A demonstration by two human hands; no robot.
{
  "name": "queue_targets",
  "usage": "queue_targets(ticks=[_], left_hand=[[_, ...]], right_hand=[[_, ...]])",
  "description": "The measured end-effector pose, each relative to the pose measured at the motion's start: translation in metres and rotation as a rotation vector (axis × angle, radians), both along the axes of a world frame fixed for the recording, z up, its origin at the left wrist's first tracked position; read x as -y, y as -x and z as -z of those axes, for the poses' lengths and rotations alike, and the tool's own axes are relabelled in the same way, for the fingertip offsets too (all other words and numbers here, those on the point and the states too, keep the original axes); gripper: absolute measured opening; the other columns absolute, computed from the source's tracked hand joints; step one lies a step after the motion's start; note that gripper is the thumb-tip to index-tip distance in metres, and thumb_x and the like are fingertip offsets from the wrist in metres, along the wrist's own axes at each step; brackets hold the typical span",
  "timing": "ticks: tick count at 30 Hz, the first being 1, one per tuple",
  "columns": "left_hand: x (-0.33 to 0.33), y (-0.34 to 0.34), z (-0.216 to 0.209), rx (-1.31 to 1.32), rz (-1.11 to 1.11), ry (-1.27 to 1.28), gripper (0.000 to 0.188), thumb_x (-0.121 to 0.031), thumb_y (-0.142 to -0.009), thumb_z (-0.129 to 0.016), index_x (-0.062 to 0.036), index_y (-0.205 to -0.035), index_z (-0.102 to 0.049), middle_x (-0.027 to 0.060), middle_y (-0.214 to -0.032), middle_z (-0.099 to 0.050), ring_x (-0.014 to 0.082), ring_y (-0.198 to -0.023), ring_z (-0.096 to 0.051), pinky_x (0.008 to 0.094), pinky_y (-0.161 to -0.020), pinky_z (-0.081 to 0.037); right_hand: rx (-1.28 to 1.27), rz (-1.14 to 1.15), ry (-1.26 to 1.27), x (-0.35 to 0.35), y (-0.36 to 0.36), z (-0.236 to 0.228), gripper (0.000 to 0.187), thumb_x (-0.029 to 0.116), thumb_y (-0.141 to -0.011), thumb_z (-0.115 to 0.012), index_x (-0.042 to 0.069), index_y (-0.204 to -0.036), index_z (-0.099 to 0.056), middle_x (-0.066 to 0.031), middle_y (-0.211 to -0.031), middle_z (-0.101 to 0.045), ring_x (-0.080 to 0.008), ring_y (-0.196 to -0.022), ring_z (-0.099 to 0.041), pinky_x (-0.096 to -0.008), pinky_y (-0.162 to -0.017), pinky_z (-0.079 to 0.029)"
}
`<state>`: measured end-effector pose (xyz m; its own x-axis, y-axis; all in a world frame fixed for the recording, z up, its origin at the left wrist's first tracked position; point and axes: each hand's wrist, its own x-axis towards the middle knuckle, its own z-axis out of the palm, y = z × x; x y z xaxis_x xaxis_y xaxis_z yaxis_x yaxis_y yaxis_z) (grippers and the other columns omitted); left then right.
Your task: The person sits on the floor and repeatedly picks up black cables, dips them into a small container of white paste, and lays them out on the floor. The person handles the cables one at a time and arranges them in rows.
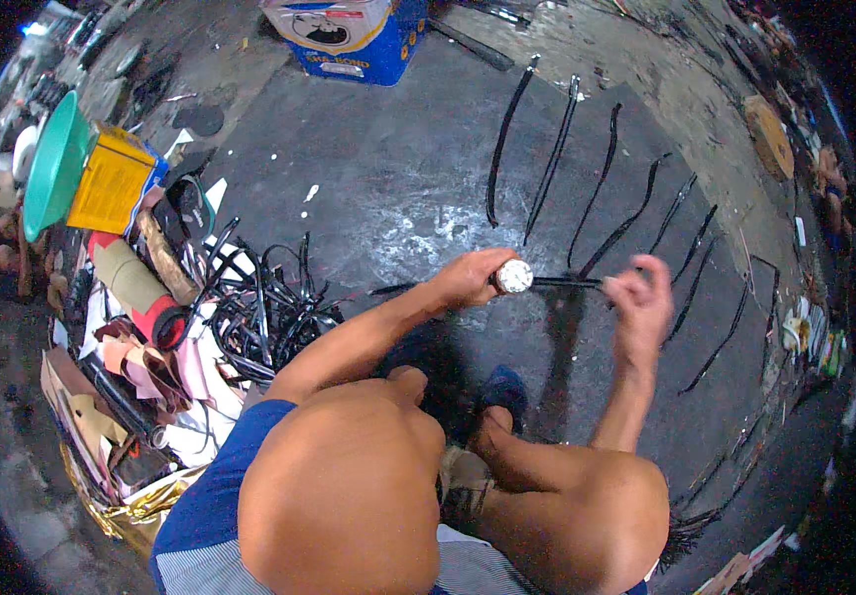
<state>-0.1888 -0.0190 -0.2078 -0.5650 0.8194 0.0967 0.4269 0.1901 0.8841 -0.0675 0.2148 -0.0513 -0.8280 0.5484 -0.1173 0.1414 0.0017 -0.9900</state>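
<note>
My left hand [478,278] is wrapped round a stubby thing with a round, white, speckled end [514,277]; its kind is hard to make out. A thin black strip [567,283] runs sideways under that end and shows on both sides of it. My right hand [639,297] has curled fingers, slightly blurred, and pinches at the strip's right end. Beyond and to the right, several similar black strips [552,159] lie spaced apart in a row on a dark board [368,139].
At left lies a tangled heap of black strips [269,297], beside leather-like scraps [140,367] and a red and tan roll [130,283]. A green basin [54,167] leans against a yellow tin [116,181]. A blue box [359,45] stands at the far edge. Another person [11,263] sits far left.
</note>
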Motion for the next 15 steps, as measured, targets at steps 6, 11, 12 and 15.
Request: queue_targets(ticks=[6, 11, 12, 15], left_hand=[[-0.013, 0.001, -0.001, 0.010, 0.000, -0.037, 0.051, -0.009, -0.078, -0.076, -0.0083, -0.126, -0.059, 0.0165, -0.117, -0.067, 0.0378, -0.113, -0.065, 0.0434, -0.096, -0.053], [-0.002, 0.002, -0.007, 0.048, -0.039, -0.028, 0.048, -0.007, -0.079, -0.076, -0.0058, -0.123, -0.059, 0.0171, -0.113, -0.067, 0.0399, -0.108, -0.065, 0.0453, -0.091, -0.053], [-0.005, 0.002, -0.011, 0.046, -0.021, -0.019, 0.048, -0.007, -0.079, -0.076, -0.0058, -0.124, -0.058, 0.0170, -0.112, -0.067, 0.0400, -0.108, -0.065, 0.0451, -0.091, -0.053], [-0.001, -0.001, -0.015, 0.030, -0.023, 0.030, 0.054, -0.004, -0.077, -0.076, -0.0059, -0.127, -0.056, 0.0180, -0.114, -0.065, 0.0404, -0.111, -0.063, 0.0443, -0.093, -0.052]], right_hand=[[-0.269, -0.093, -0.151, -0.055, -0.046, -0.152, 0.058, -0.004, -0.086, -0.070, 0.002, -0.138, -0.045, -0.0075, -0.097, -0.063, -0.0086, -0.081, -0.056, -0.0207, -0.071, -0.044], [-0.349, -0.152, -0.058, -0.057, 0.000, -0.192, 0.062, 0.007, -0.093, -0.068, -0.005, -0.146, -0.040, -0.0113, -0.119, -0.061, -0.0185, -0.113, -0.059, -0.0296, -0.100, -0.045], [-0.418, -0.120, -0.042, -0.060, 0.006, -0.201, 0.059, 0.008, -0.094, -0.066, -0.006, -0.145, -0.041, -0.0125, -0.124, -0.061, -0.0204, -0.117, -0.059, -0.0317, -0.104, -0.044], [-0.604, 0.254, -0.203, -0.063, 0.061, -0.234, 0.045, 0.009, -0.100, -0.055, -0.010, -0.141, -0.048, -0.0158, -0.146, -0.052, -0.0248, -0.132, -0.054, -0.0380, -0.115, -0.038]])
